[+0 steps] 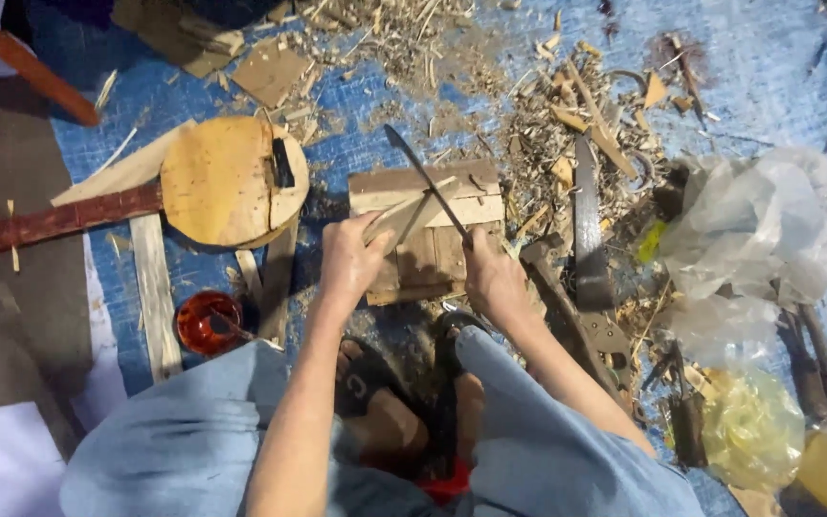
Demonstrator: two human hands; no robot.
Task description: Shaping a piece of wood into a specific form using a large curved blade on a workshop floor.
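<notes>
Floor covered by blue tarp. Lying on it: wood shavings, pallet-like wooden block, round wooden disc, red bowl, crumpled plastic bags, flat wooden slats

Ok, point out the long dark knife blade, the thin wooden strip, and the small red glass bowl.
Long dark knife blade (423, 177), head view, mid-blade.
Thin wooden strip (412, 213), head view, middle.
Small red glass bowl (205, 324), head view, inside.

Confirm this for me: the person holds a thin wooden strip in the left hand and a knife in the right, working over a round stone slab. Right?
Not quite. In the head view, the left hand holds the wooden strip and the right hand the knife, but they work over a rectangular wooden block, not stone.
</notes>
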